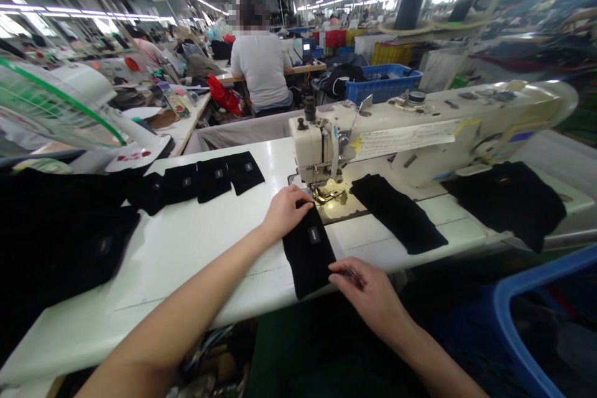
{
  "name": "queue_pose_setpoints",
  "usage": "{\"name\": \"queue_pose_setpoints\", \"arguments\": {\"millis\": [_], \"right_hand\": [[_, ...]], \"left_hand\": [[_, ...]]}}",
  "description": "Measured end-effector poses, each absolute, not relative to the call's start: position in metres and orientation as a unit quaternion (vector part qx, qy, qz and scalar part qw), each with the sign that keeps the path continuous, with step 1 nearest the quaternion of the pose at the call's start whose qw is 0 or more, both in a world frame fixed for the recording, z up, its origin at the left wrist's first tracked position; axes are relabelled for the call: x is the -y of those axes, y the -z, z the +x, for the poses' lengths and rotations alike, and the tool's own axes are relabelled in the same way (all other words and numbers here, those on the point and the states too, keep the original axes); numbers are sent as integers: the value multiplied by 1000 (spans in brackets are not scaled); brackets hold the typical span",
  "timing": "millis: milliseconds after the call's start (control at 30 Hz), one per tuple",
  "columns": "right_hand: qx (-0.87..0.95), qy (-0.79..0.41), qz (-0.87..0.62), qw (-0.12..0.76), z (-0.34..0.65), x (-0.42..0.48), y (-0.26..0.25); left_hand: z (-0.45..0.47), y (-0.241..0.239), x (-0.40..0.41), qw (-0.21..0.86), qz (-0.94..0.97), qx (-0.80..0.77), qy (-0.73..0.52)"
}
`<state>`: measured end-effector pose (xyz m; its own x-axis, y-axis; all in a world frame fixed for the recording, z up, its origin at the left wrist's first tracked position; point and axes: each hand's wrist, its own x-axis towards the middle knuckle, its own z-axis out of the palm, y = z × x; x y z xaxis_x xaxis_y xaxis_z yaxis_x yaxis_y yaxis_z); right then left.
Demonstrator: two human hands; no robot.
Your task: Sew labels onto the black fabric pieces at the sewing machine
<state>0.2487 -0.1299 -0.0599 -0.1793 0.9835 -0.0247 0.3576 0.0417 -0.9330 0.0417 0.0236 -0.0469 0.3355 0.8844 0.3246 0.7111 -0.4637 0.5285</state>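
Observation:
A black fabric piece (pixel 305 261) with a small dark label (pixel 314 235) lies on the white sewing table, hanging slightly toward its front edge. My left hand (pixel 290 206) pinches its top corner, close beside the presser foot (pixel 326 196) of the sewing machine (pixel 317 143). At the lower right corner, my right hand (pixel 366 286) grips the same piece between thumb and forefinger. A small dark, shiny object shows within the right hand's curled fingers; its kind is unclear. Right of the needle area lies another black piece (pixel 398 211), flat and unlabelled on its visible side.
Labelled black pieces (pixel 214 177) lie in a row at the left, joining a dark fabric heap (pixel 60 230). More black fabric (pixel 508 199) rests at the right. A blue basket (pixel 504 298) stands lower right, a fan (pixel 60 106) upper left. A person (pixel 261 68) sits ahead.

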Motion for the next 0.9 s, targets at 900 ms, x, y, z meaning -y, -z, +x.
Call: {"name": "queue_pose_setpoints", "arguments": {"millis": [900], "right_hand": [[796, -167, -461, 354, 255, 118, 64]], "left_hand": [[37, 59, -38, 15, 873, -395, -287]]}}
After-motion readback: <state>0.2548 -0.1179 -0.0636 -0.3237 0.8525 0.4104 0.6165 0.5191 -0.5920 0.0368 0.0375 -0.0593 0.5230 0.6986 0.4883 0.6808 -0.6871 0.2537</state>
